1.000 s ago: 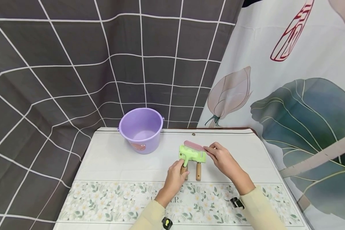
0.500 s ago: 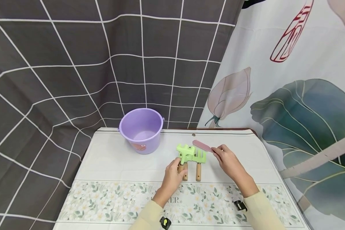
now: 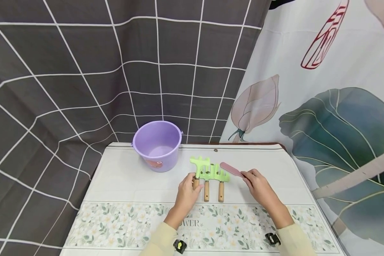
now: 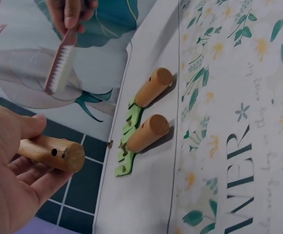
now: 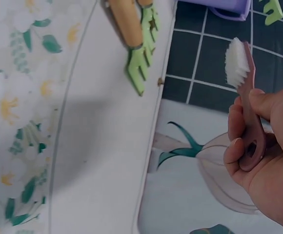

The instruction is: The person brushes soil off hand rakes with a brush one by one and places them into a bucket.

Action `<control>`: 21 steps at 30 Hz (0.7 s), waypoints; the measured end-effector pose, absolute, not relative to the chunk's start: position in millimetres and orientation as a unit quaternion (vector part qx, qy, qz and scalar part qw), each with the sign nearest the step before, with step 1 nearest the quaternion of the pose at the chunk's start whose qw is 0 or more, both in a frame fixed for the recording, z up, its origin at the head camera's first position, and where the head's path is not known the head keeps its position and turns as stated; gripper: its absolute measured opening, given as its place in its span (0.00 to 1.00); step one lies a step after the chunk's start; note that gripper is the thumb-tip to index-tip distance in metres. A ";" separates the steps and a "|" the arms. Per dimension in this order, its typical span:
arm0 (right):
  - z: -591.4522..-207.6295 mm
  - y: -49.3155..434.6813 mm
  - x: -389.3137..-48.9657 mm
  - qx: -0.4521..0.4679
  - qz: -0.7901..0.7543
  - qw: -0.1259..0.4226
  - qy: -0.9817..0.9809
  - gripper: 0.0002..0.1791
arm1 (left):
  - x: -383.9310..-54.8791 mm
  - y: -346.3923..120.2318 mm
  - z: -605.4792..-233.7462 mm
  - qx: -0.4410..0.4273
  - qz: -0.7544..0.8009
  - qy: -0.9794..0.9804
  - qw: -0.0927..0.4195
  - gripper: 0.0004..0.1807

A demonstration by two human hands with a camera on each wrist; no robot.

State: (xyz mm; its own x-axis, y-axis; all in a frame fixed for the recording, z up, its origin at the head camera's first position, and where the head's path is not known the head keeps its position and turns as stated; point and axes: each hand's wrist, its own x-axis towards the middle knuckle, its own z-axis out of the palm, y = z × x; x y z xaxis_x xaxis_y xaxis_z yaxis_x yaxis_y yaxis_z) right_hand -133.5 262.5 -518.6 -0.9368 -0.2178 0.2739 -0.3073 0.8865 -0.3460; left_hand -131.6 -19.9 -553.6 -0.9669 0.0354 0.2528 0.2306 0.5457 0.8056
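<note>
My left hand (image 3: 185, 195) grips the wooden handle of a small green hand rake (image 3: 200, 163), held above the table with its head up. In the left wrist view the handle end (image 4: 53, 153) lies between thumb and fingers. My right hand (image 3: 260, 188) holds a pink brush (image 3: 231, 169) by its handle. White bristles (image 5: 236, 63) show in the right wrist view. Brush and held rake are apart. Between the hands, two more green hand tools with wooden handles, the left one (image 3: 206, 190) and the right one (image 3: 221, 191), lie side by side on the table.
A purple bucket (image 3: 166, 161) stands at the back left of the table. The white tablecloth (image 3: 124, 185) has a flowered band along the front. A dark checked curtain (image 3: 176, 81) and a white printed curtain (image 3: 288, 57) hang behind.
The brush was at the held rake's head and has moved away right and toward the front. My left hand has carried the rake to the left, uncovering the two tools on the table.
</note>
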 end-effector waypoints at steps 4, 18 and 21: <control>-526.4 269.1 -130.9 0.132 0.199 0.125 -0.963 0.13 | -132.2 -28.6 -546.4 -0.066 -0.459 -0.877 0.125 0.23; -553.4 283.3 -121.5 0.108 0.196 0.137 -0.965 0.15 | -136.1 -56.7 -520.3 -0.036 -0.423 -0.886 0.185 0.25; -555.5 284.1 -119.2 0.105 0.199 0.134 -0.965 0.15 | -139.2 -64.7 -511.7 -0.034 -0.414 -0.887 0.200 0.23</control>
